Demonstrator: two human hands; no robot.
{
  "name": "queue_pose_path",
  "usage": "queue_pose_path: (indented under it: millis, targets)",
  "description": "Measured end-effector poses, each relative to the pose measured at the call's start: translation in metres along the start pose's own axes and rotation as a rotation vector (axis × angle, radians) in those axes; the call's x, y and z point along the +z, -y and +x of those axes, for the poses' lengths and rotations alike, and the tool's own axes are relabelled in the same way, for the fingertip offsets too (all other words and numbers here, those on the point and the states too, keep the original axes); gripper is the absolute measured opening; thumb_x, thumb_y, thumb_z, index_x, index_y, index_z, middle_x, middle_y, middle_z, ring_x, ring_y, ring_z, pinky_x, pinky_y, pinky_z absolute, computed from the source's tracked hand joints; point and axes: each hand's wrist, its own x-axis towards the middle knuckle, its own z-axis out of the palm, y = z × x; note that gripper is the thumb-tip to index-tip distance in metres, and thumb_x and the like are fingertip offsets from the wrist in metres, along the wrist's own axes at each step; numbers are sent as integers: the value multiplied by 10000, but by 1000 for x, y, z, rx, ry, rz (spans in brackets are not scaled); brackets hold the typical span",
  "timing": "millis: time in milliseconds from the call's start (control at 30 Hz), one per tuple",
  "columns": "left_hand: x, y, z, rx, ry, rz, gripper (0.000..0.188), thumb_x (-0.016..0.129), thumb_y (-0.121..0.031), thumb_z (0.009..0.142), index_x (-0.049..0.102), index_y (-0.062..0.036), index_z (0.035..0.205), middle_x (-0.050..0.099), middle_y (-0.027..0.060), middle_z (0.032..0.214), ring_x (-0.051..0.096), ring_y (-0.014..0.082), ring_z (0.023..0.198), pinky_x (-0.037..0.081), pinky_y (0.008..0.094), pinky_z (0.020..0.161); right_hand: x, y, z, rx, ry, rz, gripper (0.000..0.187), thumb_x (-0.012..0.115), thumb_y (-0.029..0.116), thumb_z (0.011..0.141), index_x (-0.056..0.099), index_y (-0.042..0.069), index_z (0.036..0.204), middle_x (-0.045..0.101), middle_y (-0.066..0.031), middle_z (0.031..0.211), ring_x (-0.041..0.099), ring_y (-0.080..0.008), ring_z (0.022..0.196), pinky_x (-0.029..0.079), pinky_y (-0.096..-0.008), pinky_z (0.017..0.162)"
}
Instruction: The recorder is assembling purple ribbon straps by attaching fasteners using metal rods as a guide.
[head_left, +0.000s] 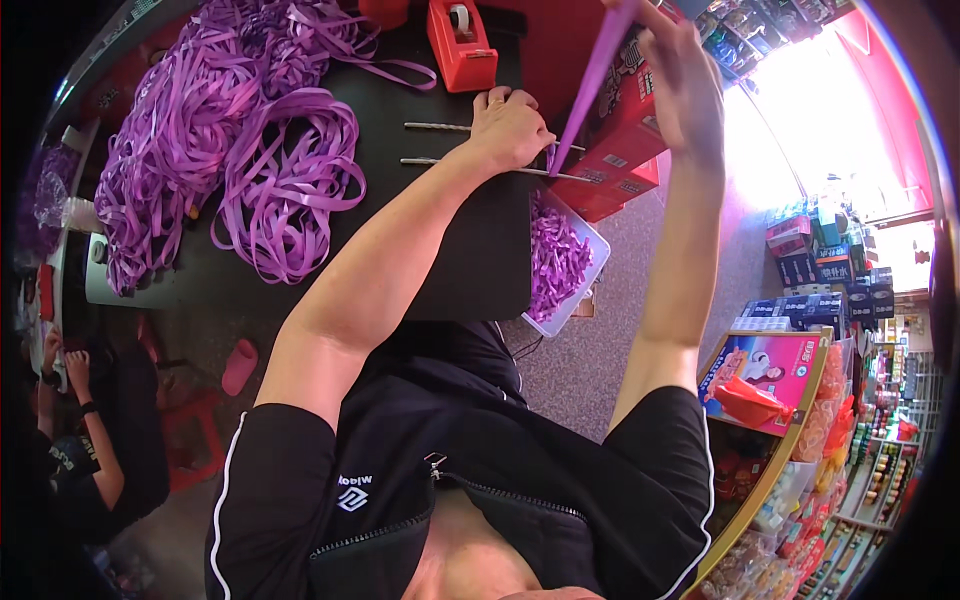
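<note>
Ribbon strip (pixel 590 85), purple and flat, runs taut on a slant between the two hands above the far edge of the black counter (pixel 440 260). Its long axis rises from the left hand (pixel 508 125), low at the counter, up and away to the right hand (pixel 680 80), which is raised well above the surface. The lower end of the strip meets the left hand at the fingertips, just beside two thin metal rods (pixel 440 127) that lie side by side across the counter.

Left grip: closed down in a loose fist on the rods and the strip's lower end; the exact finger contact is hidden by the knuckles. Right grip: fingers pinched shut on the upper part of the strip, holding it in tension.

Directly beneath the strip, a clear tray (pixel 565 262) holding short purple cuttings hangs over the counter's right edge. Large loose coils of purple ribbon (pixel 230 160) lie on the counter well to the left, and a red tape dispenser (pixel 460 45) stands at the far side, near the left hand. Red cartons (pixel 625 150) sit behind the strip.
</note>
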Motion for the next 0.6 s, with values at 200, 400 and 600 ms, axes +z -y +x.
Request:
queue_pose_path:
  millis: [200, 400, 600]
  targets:
    - [-2, -2, -2, -18, 35, -35, 221, 587, -314, 790, 740, -180, 879, 500, 31, 1307, 304, 328, 1299, 182, 476, 1072, -39, -116, 70, 296, 135, 121, 371, 497, 209, 968, 484, 30, 1292, 478, -104, 1375, 598, -66, 895, 444, -188, 701]
    - [-5, -7, -3, -12, 60, -27, 208, 588, -243, 748, 745, -180, 870, 503, 61, 1284, 302, 328, 1297, 170, 482, 1072, -53, -236, 41, 608, 111, 306, 571, 297, 477, 986, 578, 54, 1248, 569, -47, 1286, 465, -155, 1218, 223, -373, 1078]
    - [-11, -10, -5, -14, 121, -16, 211, 606, -247, 763, 732, -171, 915, 472, 42, 1339, 286, 308, 1329, 174, 458, 1095, -51, -305, -35, 766, -11, 356, 576, 332, 497, 971, 561, 59, 1266, 510, -82, 1346, 455, -213, 1238, 292, -336, 1054]
